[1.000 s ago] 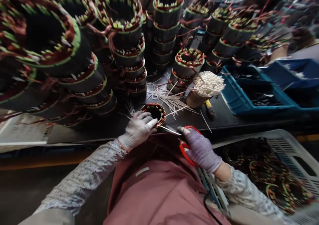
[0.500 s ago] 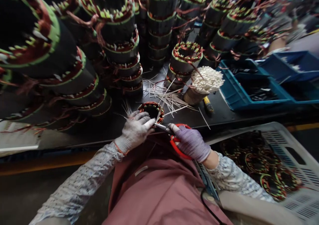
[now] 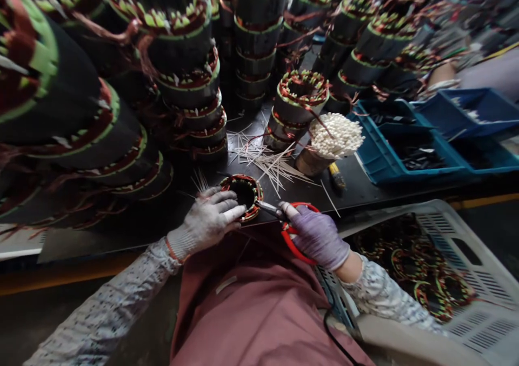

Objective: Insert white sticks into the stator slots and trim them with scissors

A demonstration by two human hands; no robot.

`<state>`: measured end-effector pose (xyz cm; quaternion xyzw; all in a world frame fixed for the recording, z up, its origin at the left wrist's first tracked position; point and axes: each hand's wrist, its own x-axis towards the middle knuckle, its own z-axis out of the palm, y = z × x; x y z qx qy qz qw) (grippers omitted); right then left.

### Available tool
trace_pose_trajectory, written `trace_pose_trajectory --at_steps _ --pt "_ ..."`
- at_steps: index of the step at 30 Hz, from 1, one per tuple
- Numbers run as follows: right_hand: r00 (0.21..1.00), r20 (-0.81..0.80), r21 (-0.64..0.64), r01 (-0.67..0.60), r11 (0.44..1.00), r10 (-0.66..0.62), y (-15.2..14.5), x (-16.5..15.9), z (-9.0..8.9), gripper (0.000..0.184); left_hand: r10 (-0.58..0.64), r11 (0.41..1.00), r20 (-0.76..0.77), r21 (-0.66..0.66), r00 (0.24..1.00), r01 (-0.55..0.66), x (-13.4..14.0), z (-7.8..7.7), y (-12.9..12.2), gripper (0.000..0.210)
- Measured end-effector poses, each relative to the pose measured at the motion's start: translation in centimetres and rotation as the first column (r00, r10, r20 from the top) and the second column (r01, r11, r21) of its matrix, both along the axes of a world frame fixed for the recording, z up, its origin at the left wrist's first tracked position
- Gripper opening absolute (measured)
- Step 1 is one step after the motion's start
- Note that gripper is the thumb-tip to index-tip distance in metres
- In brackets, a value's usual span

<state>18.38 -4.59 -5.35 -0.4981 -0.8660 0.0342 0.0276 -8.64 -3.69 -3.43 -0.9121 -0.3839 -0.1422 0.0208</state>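
Note:
A small motor stator [image 3: 256,185] with copper windings and pale green slot tips stands near the table's front edge. My left hand [image 3: 214,210], in a whitish glove, grips its left and front side, fingers laid over the rim. In a purple glove, my right hand [image 3: 314,228] is closed round the red handles of a pair of scissors [image 3: 267,207]. The blades point left, their tips at the stator's right rim. Behind the stator lies a loose heap of thin white sticks [image 3: 265,160].
Tall stacks of stators [image 3: 190,85] rise at left and back. A bundle of white sticks [image 3: 335,136] stands in a holder beside a yellow-handled tool [image 3: 336,175]. Blue bins [image 3: 409,166] sit at right. Below, a grey crate [image 3: 482,258] holds several wound rings. Another person's arm [image 3: 444,74] shows far right.
A pale stick standing up from the stator's right rim is gone from there. My left hand has shifted slightly left and down, and the scissors' blades have come off that stick.

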Motion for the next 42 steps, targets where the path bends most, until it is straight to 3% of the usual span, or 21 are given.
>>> trace_pose_trajectory --at_steps 3,6,10,13,16,21,25,28,31,35,38,42 --pt "0.994 -0.106 0.001 0.002 1.0 -0.002 0.1 0.9 -1.0 0.043 -0.048 0.998 -0.036 -0.04 0.998 0.046 -1.2 0.3 1.0 0.023" --pt "0.972 -0.218 -0.097 0.074 0.993 -0.094 1.1 1.6 -1.5 0.046 -0.042 0.996 -0.12 -0.077 0.992 0.033 -1.8 1.3 1.1 0.023" --pt "0.969 -0.194 -0.255 0.103 0.961 -0.155 3.0 1.3 -1.1 0.051 0.194 0.981 -0.251 0.054 0.948 -0.187 0.8 3.4 -1.6 0.036" --pt "0.978 -0.137 -0.303 0.112 0.946 -0.159 3.9 0.8 -0.5 0.053 0.4 0.913 -0.175 0.156 0.9 -0.376 4.3 4.2 -3.7 0.04" --pt "0.982 -0.117 -0.34 0.099 0.935 -0.147 4.5 0.5 -0.2 0.054 0.546 0.832 -0.087 0.166 0.833 -0.529 6.7 3.9 -3.6 0.047" --pt "0.987 -0.122 -0.357 0.05 0.933 -0.1 5.1 0.6 0.1 0.053 0.416 0.909 -0.125 0.045 0.901 -0.414 7.4 0.7 -0.9 0.036" --pt "0.987 -0.131 -0.354 0.037 0.934 -0.089 5.0 0.5 0.3 0.053 0.323 0.936 0.022 0.142 0.946 -0.323 6.5 -1.1 -0.6 0.028" --pt "0.984 -0.167 -0.338 0.007 0.941 -0.068 4.7 0.4 0.3 0.052 0.276 0.952 0.166 0.09 0.947 -0.293 6.0 -0.6 -1.3 0.02" --pt "0.98 -0.186 -0.332 0.002 0.943 -0.067 4.4 0.3 0.2 0.052 0.348 0.932 0.26 0.003 0.901 -0.362 5.6 0.3 -2.1 0.026" --pt "0.981 -0.178 -0.334 0.007 0.943 -0.07 4.2 -0.1 0.3 0.051 0.455 0.89 0.088 -0.028 0.886 -0.455 5.2 0.6 -2.4 0.061" --pt "0.985 -0.155 -0.352 0.014 0.936 -0.073 4.3 -0.8 0.6 0.051 0.43 0.898 -0.041 -0.084 0.902 -0.432 5.0 0.1 -2.1 0.046" --pt "0.985 -0.162 -0.352 0.004 0.936 -0.065 4.0 -1.4 -0.1 0.05 0.42 0.904 -0.011 -0.08 0.908 -0.419 4.7 -0.4 -1.9 0.039"
